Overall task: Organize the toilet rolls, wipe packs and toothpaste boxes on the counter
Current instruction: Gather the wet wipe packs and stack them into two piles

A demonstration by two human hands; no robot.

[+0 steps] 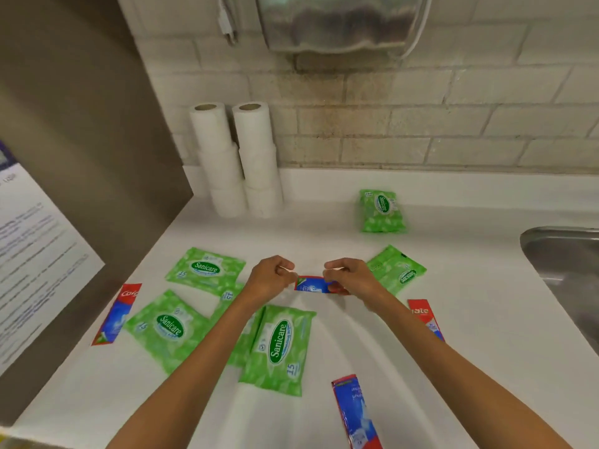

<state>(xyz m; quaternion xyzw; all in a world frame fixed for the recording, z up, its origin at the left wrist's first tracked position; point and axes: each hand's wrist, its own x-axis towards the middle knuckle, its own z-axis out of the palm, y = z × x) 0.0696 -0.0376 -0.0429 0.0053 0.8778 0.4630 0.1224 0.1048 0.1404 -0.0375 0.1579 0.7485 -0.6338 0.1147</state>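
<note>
**Holding one box by its ends**

Left hand (270, 280) and right hand (348, 277) each pinch an end of a toothpaste box (311, 284) with curled fingers, over the middle of the counter (324, 234); lifted or resting, I cannot tell. Such a light end-pinch could let it twist or drop. Moving low, the left forearm (207, 345) could drag the packs (280, 348) beneath it, and the right forearm (453, 358) could nudge the near box (355, 413) off the edge. Fingers cover the held box's right end; the frame cuts off the near box.
</note>
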